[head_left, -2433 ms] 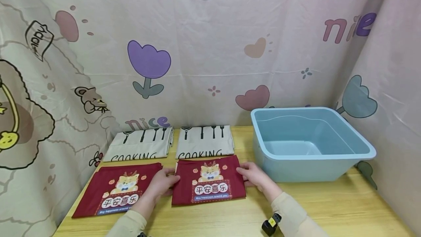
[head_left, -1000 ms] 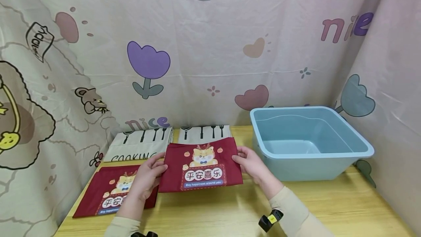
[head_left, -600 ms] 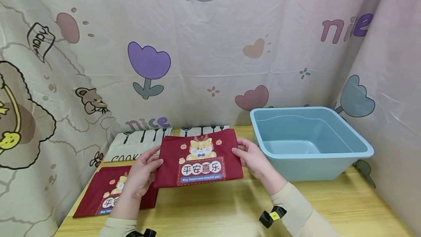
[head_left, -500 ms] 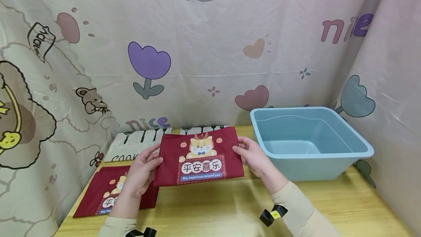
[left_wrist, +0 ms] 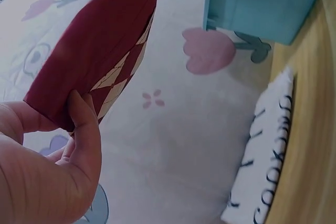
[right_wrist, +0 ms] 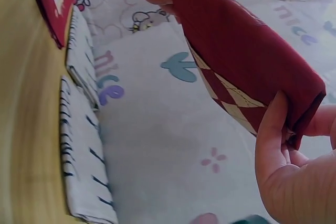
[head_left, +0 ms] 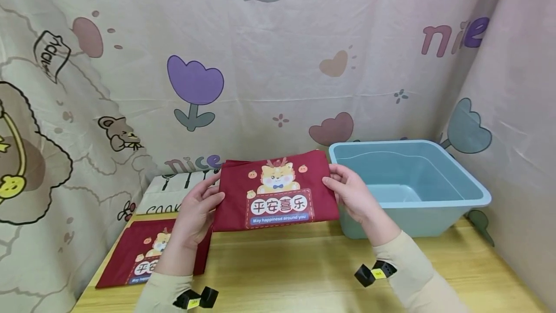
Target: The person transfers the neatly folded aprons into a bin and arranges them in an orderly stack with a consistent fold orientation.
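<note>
A folded dark red cloth (head_left: 278, 192) with a cartoon animal print and white lettering hangs in the air between both hands. My left hand (head_left: 197, 214) pinches its left edge, thumb in front and fingers behind. At the opposite edge, my right hand (head_left: 354, 194) pinches it the same way. The wrist views show a red-and-cream checkered layer along its underside. A second folded red cloth (head_left: 117, 260) with the same print lies on the table at left, partly hidden by the left forearm.
A light blue plastic tub (head_left: 417, 221) stands at right, just behind the right hand. Two folded white cloths printed COOKING lie along the back: the left white cloth (head_left: 152, 197) and the right white cloth (right_wrist: 84, 156). A patterned curtain (head_left: 269, 86) closes off the back.
Both hands have lifted the red cloth off the table, first upward and toward the back, then a little right and higher, toward the tub. The other cloths and the tub stayed put.
</note>
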